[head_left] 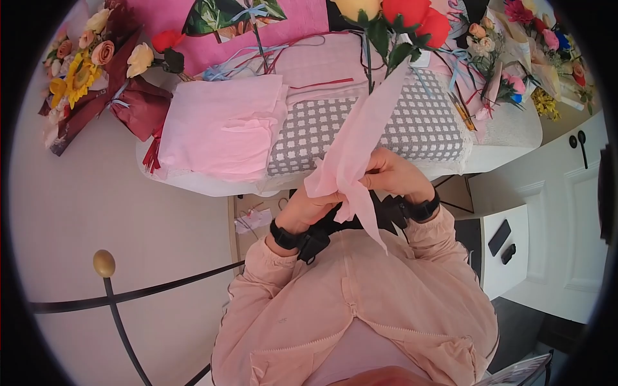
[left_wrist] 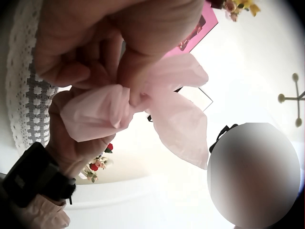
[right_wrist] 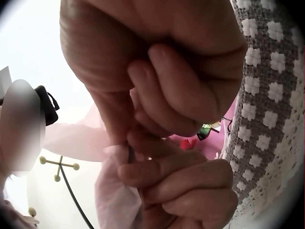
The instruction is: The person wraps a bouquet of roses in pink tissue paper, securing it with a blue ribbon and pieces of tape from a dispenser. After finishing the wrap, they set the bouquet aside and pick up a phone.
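A sheet of pink tissue paper (head_left: pixel 354 145) is gathered at a narrow waist between both hands, in front of the torso. Its long end points up toward the table, and shorter tails flare below. My right hand (head_left: pixel 394 175) pinches the paper at the waist with thumb and fingers. From the other side my left hand (head_left: pixel 317 204) grips the same gathered part, its fingers partly hidden by paper. In the left wrist view the paper (left_wrist: pixel 176 119) spreads like a bow from the pinch. Red roses (head_left: pixel 428 26) and a yellow rose (head_left: pixel 356 8) stand beyond, their stems passing behind the paper's upper end.
On the table, folded pink tissue sheets (head_left: pixel 215 132) lie left of a grey-and-white checked cloth (head_left: pixel 315 132). Wrapped bouquets (head_left: pixel 80 77) stand at the left, with more flowers (head_left: pixel 515 38) at the right. A black metal rack (head_left: pixel 174 280) and a white cabinet (head_left: pixel 505 251) flank the person.
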A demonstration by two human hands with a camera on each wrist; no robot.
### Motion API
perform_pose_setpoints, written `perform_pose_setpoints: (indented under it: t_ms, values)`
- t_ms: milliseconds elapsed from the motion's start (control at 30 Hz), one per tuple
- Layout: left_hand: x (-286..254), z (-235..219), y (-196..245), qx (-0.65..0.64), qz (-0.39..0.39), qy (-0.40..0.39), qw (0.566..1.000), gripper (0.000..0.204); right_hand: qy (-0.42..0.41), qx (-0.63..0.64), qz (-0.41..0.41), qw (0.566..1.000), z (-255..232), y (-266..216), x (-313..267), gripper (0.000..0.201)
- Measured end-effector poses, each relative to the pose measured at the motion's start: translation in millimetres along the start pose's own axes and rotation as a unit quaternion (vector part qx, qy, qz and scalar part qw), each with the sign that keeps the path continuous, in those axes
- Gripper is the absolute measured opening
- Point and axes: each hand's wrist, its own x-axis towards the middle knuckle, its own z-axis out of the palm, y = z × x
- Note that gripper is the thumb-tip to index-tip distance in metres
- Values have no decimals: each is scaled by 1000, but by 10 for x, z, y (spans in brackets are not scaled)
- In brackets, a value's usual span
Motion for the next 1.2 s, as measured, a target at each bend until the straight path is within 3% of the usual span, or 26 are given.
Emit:
perform_pose_setpoints:
  t_ms: [100,167,233,300,433,500,533,567,667,700,767,867,967,1067,1167,1200]
  values:
    - [34,10,78,-15,-20,14,1000,34,27,-10,-12,1000,-12,39,53,18]
    - [111,53,173,-37,27,-62,997,25,83,4,16,996,26,68,92,19]
    - [192,63,125,40,89,38,995,19,229,-61,-54,970,155,53,77,23]
    - [271,51,78,119,143,129,974,11,300,-19,-114,947,225,99,14,32]
    - [267,33,37,188,145,164,957,10,372,-7,-232,899,304,-86,-120,38]
    - [269,54,0,187,134,160,960,10,396,-191,-196,877,288,-339,-121,38]
    - [262,63,-17,187,127,151,962,11,402,-281,-176,853,240,-420,-92,38]
    - [234,66,-35,188,120,143,964,12,392,-307,-217,840,122,-375,-33,33]
    - [181,20,-54,181,102,104,973,15,336,-156,-65,927,-110,-416,-10,25]
    - [158,8,-59,176,95,89,976,16,328,-66,-69,940,-171,-384,50,24]
    - [120,33,-38,174,93,77,977,18,305,115,-77,942,-285,-241,170,24]
    - [107,14,-34,188,91,78,975,20,288,192,-62,936,-337,-51,265,27]
    - [99,-15,-64,181,88,81,976,20,271,216,-67,936,-414,18,284,25]
    - [103,45,-67,158,95,81,979,19,220,226,-121,941,-573,87,302,24]
    - [152,157,-68,174,124,98,972,17,243,136,-70,958,-568,-13,437,18]
    - [157,173,-70,186,134,106,967,16,284,48,-89,954,-608,-46,439,16]
